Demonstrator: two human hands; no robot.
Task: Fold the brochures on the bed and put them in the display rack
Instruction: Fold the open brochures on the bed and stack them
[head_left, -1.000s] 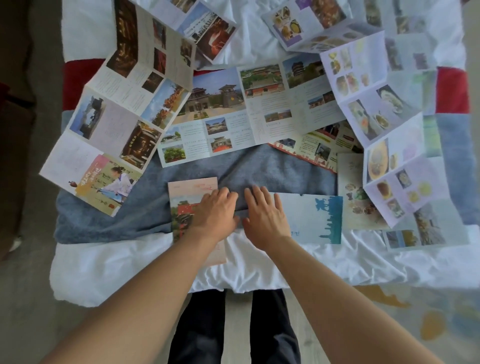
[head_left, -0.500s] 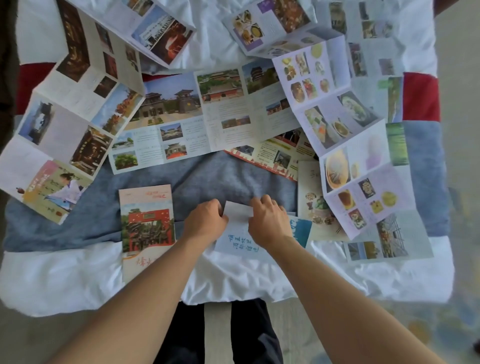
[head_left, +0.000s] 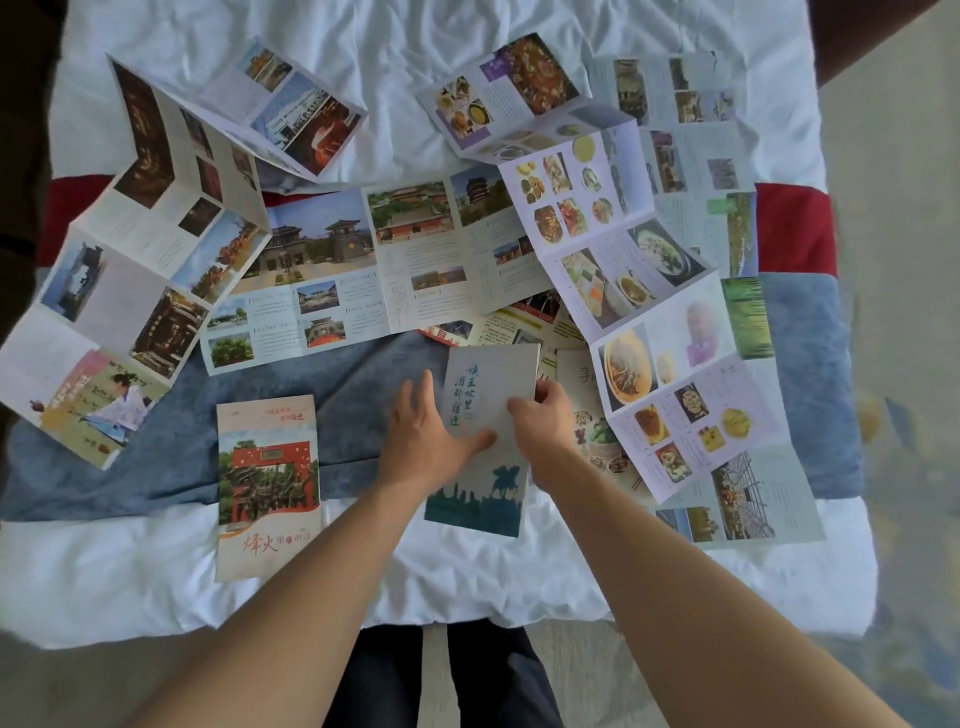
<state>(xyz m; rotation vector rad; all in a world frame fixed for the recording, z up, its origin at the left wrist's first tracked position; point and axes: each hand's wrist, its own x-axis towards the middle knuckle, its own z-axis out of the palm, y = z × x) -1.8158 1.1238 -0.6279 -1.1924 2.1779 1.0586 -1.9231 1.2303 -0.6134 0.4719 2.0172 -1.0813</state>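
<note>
Folded brochure in hand: a pale grey folded paper brochure with blue brush lettering and a dark teal skyline at its foot (head_left: 485, 441) lies on the bed between the two hands, its top over the blue-grey blanket (head_left: 332, 384), its bottom over the white sheet (head_left: 156, 571).
Left hand: the left hand (head_left: 426, 441) lies flat beside the brochure's left edge, fingers straight and a little spread, thumb stretched across the cover and pressing it down.
Right hand: the right hand (head_left: 545, 431) holds the brochure's right edge, thumb on the cover, fingers curled round the edge and partly hidden behind it.
Finished one: a folded cream brochure with a red gate picture and red characters (head_left: 267, 486) lies flat, well to the left of the hands, touched by neither.
Unfolded ones: a long open brochure with temple photographs (head_left: 363, 270) lies above the hands; an open lilac brochure with food photographs (head_left: 649, 322) runs down the right side; another open brochure with dark building photographs (head_left: 140, 244) runs down the left.
Display rack: not in sight.
</note>
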